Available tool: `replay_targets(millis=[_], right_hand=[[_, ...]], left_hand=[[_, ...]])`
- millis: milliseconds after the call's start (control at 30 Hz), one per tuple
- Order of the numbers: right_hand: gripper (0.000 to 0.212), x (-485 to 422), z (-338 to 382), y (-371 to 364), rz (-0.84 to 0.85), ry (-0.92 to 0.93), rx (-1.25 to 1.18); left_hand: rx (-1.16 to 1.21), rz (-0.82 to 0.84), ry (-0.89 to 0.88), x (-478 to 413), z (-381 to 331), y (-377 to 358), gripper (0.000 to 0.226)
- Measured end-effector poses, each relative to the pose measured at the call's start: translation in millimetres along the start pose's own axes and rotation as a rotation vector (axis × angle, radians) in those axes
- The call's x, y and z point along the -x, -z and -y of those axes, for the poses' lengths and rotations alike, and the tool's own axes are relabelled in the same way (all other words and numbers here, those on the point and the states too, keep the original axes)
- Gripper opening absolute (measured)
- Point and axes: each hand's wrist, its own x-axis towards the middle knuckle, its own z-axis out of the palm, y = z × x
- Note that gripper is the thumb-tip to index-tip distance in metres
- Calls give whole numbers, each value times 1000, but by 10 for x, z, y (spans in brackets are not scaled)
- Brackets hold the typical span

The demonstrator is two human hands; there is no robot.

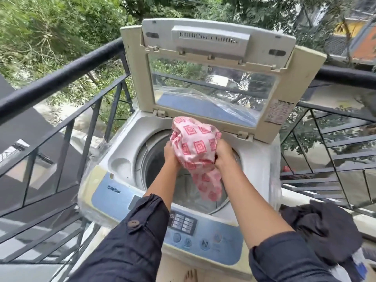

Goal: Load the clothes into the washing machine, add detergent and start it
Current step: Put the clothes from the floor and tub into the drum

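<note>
Pink cloth (pixel 195 147): bunched, patterned with red squares, held over the mouth of the drum (pixel 154 159); its loose end hangs into the opening
Left hand (pixel 171 154): fingers are curled into the cloth's left side
Right hand (pixel 223 153): fingers are closed round the cloth's right side
Drum contents: only a pale floor is seen under the cloth
Lid (pixel 215 84): raised upright behind the drum
Control panel (pixel 114 196): crossed by both forearms
Dark clothes (pixel 325 231): heaped just right of the washing machine (pixel 122 151)
Railing (pixel 61 74): black bars run left of and behind the machine
</note>
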Motion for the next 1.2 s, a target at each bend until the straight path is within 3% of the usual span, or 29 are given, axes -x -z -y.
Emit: replay_targets(millis=[167,267,367,467,667,867,1033,1200], right_hand=[[27,108,-81,147,-109,14,85],[24,38,-121,248,-156,6,97],[13,195,-45,280,-158,-55,122],[30,217,-47,377,-152,-40,137],[30,376,-17,554,-131,-4,144],[8,485,120,859,-125,47,165],[21,601,400,1291,-127,161,95],[22,656,712,2062,-193,230,86]], left_hand=[[-214,-134,-92,-69,175,160,28],[-216,-223,-138,-65,222,166,19],[-254,-306,-178,-63,231,159,28],[-319,-334,-222,-48,251,95,33],[-307,-227,-304,99,440,-206,20],[-277,-161,-329,282,662,-624,13],[-272,-142,-441,564,892,-1142,18],[-451,39,-618,952,1430,-1742,19]])
